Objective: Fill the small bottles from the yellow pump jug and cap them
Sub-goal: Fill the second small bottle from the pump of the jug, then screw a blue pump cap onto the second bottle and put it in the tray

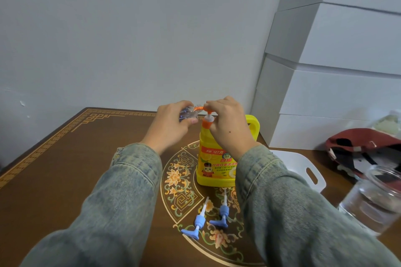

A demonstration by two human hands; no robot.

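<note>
The yellow pump jug (pixel 213 165) stands upright at the middle of the table. My right hand (pixel 230 123) rests on top of its orange pump head (pixel 200 108), fingers curled over it. My left hand (pixel 171 123) holds a small clear bottle (pixel 187 113) tilted on its side, its mouth against the orange spout. Two blue pump caps, one (pixel 196 223) to the left and one (pixel 222 212) to the right, lie loose on the table in front of the jug. How full the small bottle is cannot be made out.
The brown patterned table (pixel 54 158) meets a white wall at the back. A white tray (pixel 303 167) lies right of the jug. A clear glass jar (pixel 377 199) stands at the right edge, a dark red cap (pixel 366 147) behind it, stacked white boxes (pixel 336 71) beyond.
</note>
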